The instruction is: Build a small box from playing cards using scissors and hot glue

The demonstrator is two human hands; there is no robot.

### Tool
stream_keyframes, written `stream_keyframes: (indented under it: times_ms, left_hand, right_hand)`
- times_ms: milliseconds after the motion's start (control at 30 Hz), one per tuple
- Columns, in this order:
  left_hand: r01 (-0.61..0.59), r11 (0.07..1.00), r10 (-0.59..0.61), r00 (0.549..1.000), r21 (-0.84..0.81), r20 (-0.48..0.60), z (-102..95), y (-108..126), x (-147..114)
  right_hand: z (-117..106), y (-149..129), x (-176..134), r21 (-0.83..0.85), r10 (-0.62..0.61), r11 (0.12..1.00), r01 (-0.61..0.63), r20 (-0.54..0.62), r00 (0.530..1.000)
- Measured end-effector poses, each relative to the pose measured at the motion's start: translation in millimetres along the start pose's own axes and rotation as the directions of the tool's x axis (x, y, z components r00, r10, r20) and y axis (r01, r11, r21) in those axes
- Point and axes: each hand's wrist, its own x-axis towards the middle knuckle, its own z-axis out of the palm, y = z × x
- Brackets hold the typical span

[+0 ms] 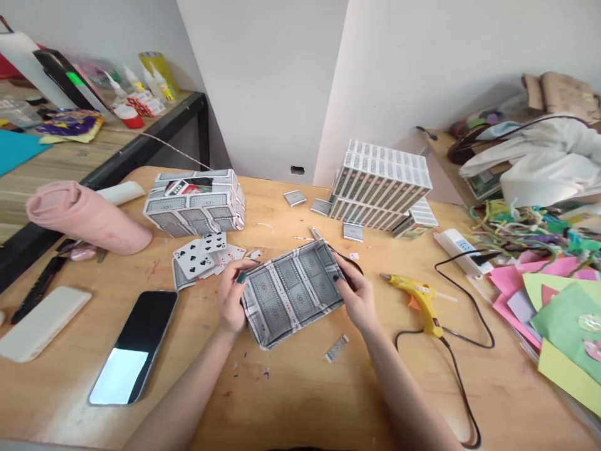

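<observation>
Between my two hands is an open box made of grey-backed playing cards (286, 291), tilted so that its inside faces me. My left hand (232, 300) grips its left end, and my right hand (357, 294) grips the right end with the thumb over the rim. Beyond my left hand lies a loose pile of playing cards (200, 257), some face up. A larger card-covered box (195, 203) stands behind that pile. Past the held box, several small folded cards (353, 232) lie on the table, and a narrow strip of card (337, 348) lies just in front of it.
A yellow hot glue gun (420, 300) with its black cord lies at right, near a white power strip (462, 250). Stacked card packs (382, 181) stand at the back. A phone (136, 347), a pink roll (89, 216) and coloured paper (558, 326) lie around the table.
</observation>
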Motion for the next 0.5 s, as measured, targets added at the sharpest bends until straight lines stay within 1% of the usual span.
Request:
stream_keyframes:
  times_ms: [33,100,167,200,233,267,333,367,400,433,500]
  left_hand:
    - [0.001,1.000,0.000,0.999,0.013,-0.046,-2.2,-2,-6]
    - [0.023,1.000,-0.023,0.995,0.003,-0.095,-7.2,-5,-18]
    - [0.057,0.998,-0.058,0.994,-0.011,-0.096,-11.5,-7,-28]
    - [0.079,0.996,-0.081,0.994,-0.034,-0.076,-12.7,-7,-32]
    - [0.107,0.992,-0.110,0.993,-0.060,-0.039,-13.1,-7,-36]
    - [0.132,0.988,-0.133,0.991,-0.080,0.002,-12.7,-6,-39]
    - [0.175,0.980,-0.169,0.983,-0.093,0.066,-9.9,-4,-44]
    - [0.186,0.979,-0.180,0.981,-0.089,0.069,-8.0,-3,-46]
    - [0.197,0.977,-0.191,0.979,-0.087,0.064,-6.0,-3,-49]
    - [0.206,0.975,-0.202,0.978,-0.089,0.051,-4.3,-3,-50]
    - [0.223,0.969,-0.222,0.975,-0.103,0.020,-2.3,-4,-53]
  right_hand:
    - [0,-2,8,0.002,0.008,1.000,-0.008,0.019,1.000]
    - [0,-7,23,0.011,0.043,0.999,-0.044,0.053,0.998]
    - [0,-9,36,0.029,0.091,0.995,-0.096,0.123,0.988]
    - [-1,-10,41,0.038,0.122,0.991,-0.131,0.180,0.976]
    - [-2,-11,46,0.043,0.161,0.983,-0.177,0.252,0.954]
    - [-3,-11,51,0.043,0.205,0.972,-0.232,0.331,0.921]
    - [-5,-11,57,0.042,0.289,0.936,-0.349,0.472,0.833]
    - [-6,-10,60,0.049,0.317,0.916,-0.398,0.520,0.793]
    - [-6,-10,61,0.062,0.336,0.897,-0.437,0.548,0.766]
    - [-5,-9,62,0.079,0.349,0.880,-0.467,0.559,0.752]
    - [-4,-8,62,0.107,0.373,0.854,-0.508,0.555,0.744]
